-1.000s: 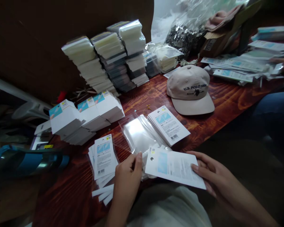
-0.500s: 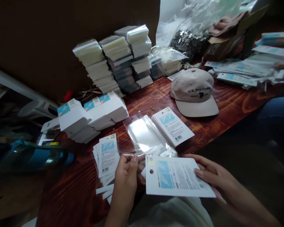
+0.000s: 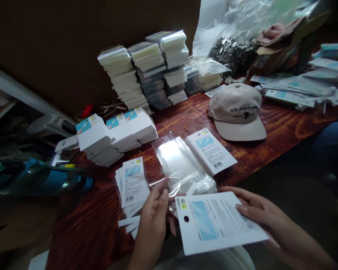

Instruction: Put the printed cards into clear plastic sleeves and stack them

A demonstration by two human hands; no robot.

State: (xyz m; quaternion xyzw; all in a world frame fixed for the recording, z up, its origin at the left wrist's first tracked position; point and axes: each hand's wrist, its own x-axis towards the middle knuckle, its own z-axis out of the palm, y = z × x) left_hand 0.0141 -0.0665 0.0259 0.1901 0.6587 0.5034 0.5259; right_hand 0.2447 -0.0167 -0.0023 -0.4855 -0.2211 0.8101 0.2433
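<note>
My right hand [image 3: 259, 213] grips a white printed packaging card [image 3: 219, 221] by its right end, thumb on top. The card has blue pictures, small text and a round hang hole at its left end. My left hand [image 3: 154, 217] is closed on a clear plastic sleeve [image 3: 173, 192], just left of the card; its fingertips are partly hidden. Beyond the hands lies a pile of clear sleeves [image 3: 174, 153] on the table. A stack of cards [image 3: 212, 152] sits against its right side, and sleeved cards [image 3: 132, 183] lie to the left.
Boxed-looking stacks of white cards [image 3: 95, 137] stand at the left behind. Tall piles of packets [image 3: 121, 75] rise at the back. A beige cap [image 3: 238, 112] rests on the wooden table [image 3: 98, 221]. More cards [image 3: 295, 88] lie far right, near a cardboard box [image 3: 266, 60]. A blue bottle [image 3: 53, 180] is at left.
The card in my right hand has come lower and tilted, its left end swinging down. My left hand keeps the sleeve close to it. The view has shifted slightly left.
</note>
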